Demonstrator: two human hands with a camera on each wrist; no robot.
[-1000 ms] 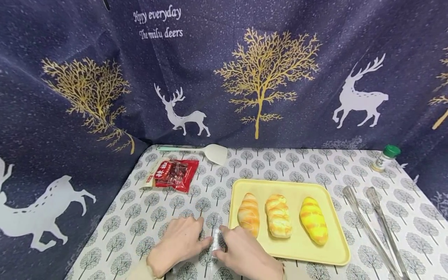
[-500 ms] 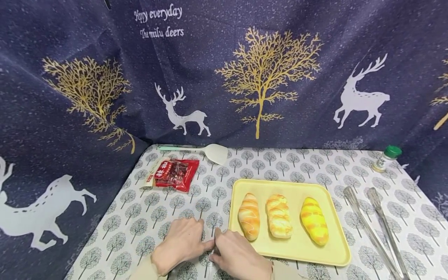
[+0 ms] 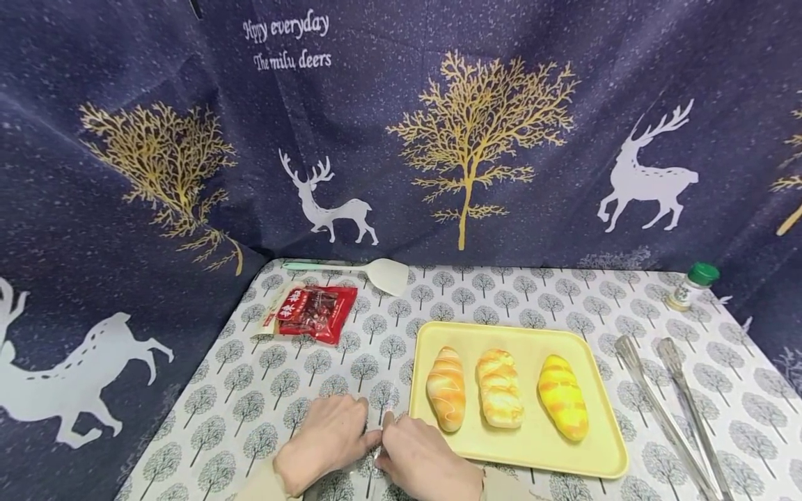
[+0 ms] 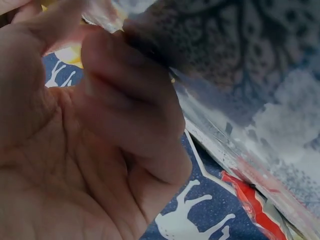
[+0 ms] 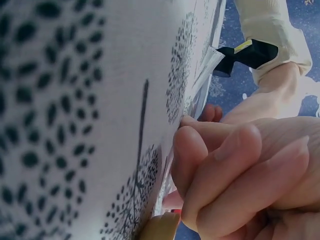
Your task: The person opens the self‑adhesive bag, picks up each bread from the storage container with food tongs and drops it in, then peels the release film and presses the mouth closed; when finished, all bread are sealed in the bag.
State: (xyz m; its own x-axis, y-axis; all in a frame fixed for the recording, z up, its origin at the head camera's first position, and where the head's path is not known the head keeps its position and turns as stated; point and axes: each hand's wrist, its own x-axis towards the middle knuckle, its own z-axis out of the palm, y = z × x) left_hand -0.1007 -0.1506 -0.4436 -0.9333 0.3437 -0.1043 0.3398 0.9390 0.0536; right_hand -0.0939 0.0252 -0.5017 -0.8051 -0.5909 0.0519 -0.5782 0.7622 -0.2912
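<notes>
Both hands are close together on the patterned tablecloth, left of the yellow tray. My left hand curls its fingers and pinches a clear plastic bag, which is hard to make out against the cloth. Beside it my right hand also has curled fingers and grips the same plastic, close to the left thumb. In the right wrist view a clear strip of the plastic bag sticks up past the fingers. Three bread rolls lie on the tray: a striped one, a pale one and a yellow one.
A red food packet lies at the back left, with a pale spatula behind it. Metal tongs lie right of the tray. A green-capped shaker jar stands at the back right. A dark curtain hangs behind.
My right hand has moved left, away from the tray's edge and closer to the left hand, uncovering the lower end of the striped roll. My left hand has shifted slightly right and down.
</notes>
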